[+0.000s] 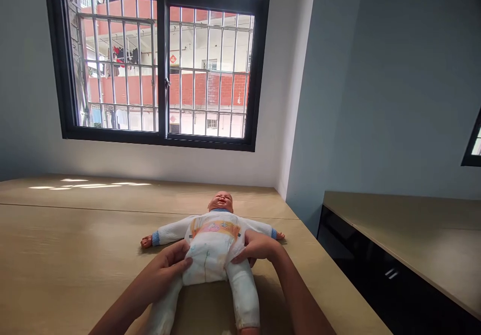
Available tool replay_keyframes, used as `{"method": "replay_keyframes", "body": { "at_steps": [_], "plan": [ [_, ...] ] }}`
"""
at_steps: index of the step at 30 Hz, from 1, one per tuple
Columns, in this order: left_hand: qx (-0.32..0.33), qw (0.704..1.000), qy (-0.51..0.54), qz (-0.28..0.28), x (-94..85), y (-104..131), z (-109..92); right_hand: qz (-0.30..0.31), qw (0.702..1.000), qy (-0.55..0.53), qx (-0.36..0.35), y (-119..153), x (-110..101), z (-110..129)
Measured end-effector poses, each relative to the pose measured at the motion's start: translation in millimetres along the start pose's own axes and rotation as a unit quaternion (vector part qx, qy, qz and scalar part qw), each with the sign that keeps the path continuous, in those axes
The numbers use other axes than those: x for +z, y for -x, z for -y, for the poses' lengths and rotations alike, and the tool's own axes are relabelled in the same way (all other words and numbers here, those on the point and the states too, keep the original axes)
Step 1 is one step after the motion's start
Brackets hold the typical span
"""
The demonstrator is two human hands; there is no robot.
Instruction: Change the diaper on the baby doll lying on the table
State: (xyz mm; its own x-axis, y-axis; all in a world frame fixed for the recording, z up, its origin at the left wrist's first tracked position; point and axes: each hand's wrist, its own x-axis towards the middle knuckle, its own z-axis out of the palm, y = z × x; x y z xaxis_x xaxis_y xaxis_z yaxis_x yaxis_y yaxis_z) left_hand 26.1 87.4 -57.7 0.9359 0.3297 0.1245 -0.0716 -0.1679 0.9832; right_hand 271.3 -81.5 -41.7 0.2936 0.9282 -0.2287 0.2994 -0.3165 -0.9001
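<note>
The left hand [163, 270] had its thumb and fingers closed on one edge of the diaper [210, 255], at its 8 o'clock, and the right hand [259, 247] gripped the other edge at 3 o'clock. The diaper was white and a little puckered, with an orange-and-pink printed band across its top and a thin line down its middle. It lay between the hands, over the belly and hips of the doll [242, 287]. Both forearms reached in from the near side, at 7 and 5 o'clock, angled toward each other, fingers bent inward. The doll lay on its back in white clothes with blue cuffs, head at 12 o'clock, arms spread toward 10 and 2, legs apart. Under it was the pale wooden table [75, 255], sunlit in patches at 11 o'clock. Beyond, between 11 and 12, stood the barred window [164, 69]; another table [413, 240] was at 3 o'clock.
</note>
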Motion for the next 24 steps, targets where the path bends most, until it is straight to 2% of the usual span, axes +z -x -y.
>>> {"method": "replay_keyframes", "body": {
  "at_steps": [3,5,8,10,12,16,20,24],
  "plan": [
    [0.016,0.998,-0.05,-0.036,-0.7,-1.3,4.1,0.027,0.999,0.024,-0.01,-0.4,-1.1,-0.4],
    [0.034,0.982,-0.16,-0.096,0.2,-4.3,10.1,0.053,0.998,0.028,-0.002,1.5,-4.4,-2.1],
    [0.027,0.921,-0.346,-0.176,4.6,-9.4,13.5,0.105,0.994,0.026,0.019,6.6,-14.1,-7.0],
    [0.036,0.886,-0.419,-0.196,8.8,-12.4,10.1,0.114,0.993,0.005,0.01,9.5,-20.9,-10.7],
    [0.066,0.865,-0.458,-0.196,13.0,-15.3,3.9,0.082,0.996,-0.031,-0.009,9.8,-24.5,-13.0],
    [0.109,0.845,-0.498,-0.163,21.4,-21.7,-7.8,-0.04,0.991,-0.124,0.006,1.4,-17.7,-11.2],
    [0.127,0.846,-0.501,-0.127,28.7,-28.2,-15.6,-0.137,0.97,-0.202,-0.01,-12.9,-3.9,-7.4],
    [0.14,0.861,-0.477,-0.108,33.2,-37.7,-22.3,-0.161,0.953,-0.25,-0.05,-23.5,2.6,-6.5]
  ]
}}
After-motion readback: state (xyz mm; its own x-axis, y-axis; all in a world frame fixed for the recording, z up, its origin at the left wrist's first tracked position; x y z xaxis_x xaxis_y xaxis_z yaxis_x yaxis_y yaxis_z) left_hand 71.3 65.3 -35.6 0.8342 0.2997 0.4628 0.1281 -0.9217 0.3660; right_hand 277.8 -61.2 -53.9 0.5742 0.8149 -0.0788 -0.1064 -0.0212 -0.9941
